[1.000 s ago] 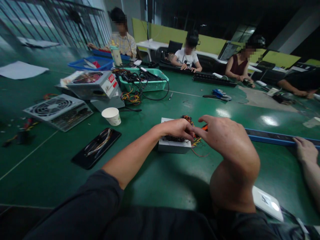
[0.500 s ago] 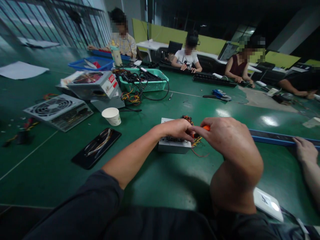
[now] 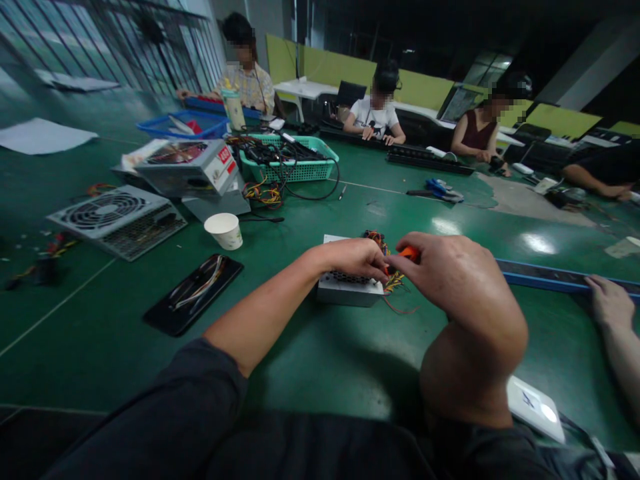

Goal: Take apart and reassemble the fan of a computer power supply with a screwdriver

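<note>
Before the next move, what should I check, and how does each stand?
1. Left hand over metal box: ok.
2. Orange handle held in right hand: ok.
3. Handle's far end well placed: cannot tell, hidden.
4. Wires clear of both hands: not ok, bunched close by.
5. Paper cup upright, apart from left arm: ok.
6. Neighbour's hand away from box: ok, at blue strip.

The desk (image 3: 310, 367) looks smooth and glossy; the small case (image 3: 350, 295), matt metal, like the fan-grilled unit (image 3: 117, 219) toward the desk's left edge. The cup (image 3: 225, 232) seems paper, the green basket (image 3: 306, 172) plastic.
</note>
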Tool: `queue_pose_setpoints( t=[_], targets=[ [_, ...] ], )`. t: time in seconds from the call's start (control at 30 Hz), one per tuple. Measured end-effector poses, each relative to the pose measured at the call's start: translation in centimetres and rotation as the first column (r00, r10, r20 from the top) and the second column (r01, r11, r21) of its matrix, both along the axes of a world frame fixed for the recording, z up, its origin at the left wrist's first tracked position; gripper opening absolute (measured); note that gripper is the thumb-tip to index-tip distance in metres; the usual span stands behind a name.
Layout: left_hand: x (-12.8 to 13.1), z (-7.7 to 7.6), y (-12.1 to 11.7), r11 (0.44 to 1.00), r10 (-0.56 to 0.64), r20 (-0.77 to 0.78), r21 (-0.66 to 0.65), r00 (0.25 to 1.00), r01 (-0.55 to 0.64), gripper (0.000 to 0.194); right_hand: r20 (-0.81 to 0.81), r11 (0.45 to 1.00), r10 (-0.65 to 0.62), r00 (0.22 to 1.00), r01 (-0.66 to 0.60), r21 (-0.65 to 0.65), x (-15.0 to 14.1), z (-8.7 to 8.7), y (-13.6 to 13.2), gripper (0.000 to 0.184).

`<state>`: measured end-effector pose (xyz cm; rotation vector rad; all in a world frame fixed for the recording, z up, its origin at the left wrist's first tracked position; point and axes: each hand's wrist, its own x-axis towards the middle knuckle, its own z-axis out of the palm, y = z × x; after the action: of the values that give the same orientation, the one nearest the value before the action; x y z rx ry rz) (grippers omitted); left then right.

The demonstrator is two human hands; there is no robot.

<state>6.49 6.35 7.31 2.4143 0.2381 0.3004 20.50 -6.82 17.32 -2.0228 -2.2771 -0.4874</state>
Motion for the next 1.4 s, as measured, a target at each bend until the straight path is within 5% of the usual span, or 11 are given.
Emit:
queue_pose_setpoints(
  t=[0.1,0.27,0.33,0.5,0.73,1.0,1.4],
  targets=[
    [-0.1,0.0,0.0,1.000,0.001,0.009,-0.011,1.000,-0.001,0.023,-0.024,1.000,-0.023,0.999,0.024,0.010,0.0,-0.1,0.0,0.033],
    [-0.3,0.3,-0.2,0.999,-0.010,-0.007,-0.053,1.000,0.009,0.024,-0.147,0.947,0.288,0.946,-0.304,-0.099,0.9,0.2,-0.6,0.033],
    [-0.3,0.4,-0.2,0.999,-0.018,-0.018,-0.050,1.000,0.017,0.023,-0.149,0.938,0.313,0.938,-0.330,-0.107,1.2,0.2,-0.7,0.033],
    [0.0,0.2,-0.1,0.998,0.046,0.013,-0.037,0.999,-0.045,0.019,-0.049,0.989,0.149,0.988,-0.150,-0.007,1.0,0.1,-0.3,0.020],
    [0.2,-0.2,0.3,0.997,0.064,-0.011,-0.048,0.998,-0.065,0.013,0.004,0.997,-0.039,0.999,0.039,0.071,0.2,-0.4,0.6,0.039],
    [-0.4,0.3,0.0,0.993,0.107,-0.071,-0.041,0.992,-0.110,0.017,-0.198,0.923,0.349,0.916,-0.373,-0.100,1.4,-0.3,-0.1,0.029],
    [0.1,0.2,0.0,0.995,0.085,-0.076,-0.049,0.994,-0.089,0.016,-0.026,0.998,0.064,0.998,-0.063,0.019,1.2,0.2,-0.3,0.019]
  ],
)
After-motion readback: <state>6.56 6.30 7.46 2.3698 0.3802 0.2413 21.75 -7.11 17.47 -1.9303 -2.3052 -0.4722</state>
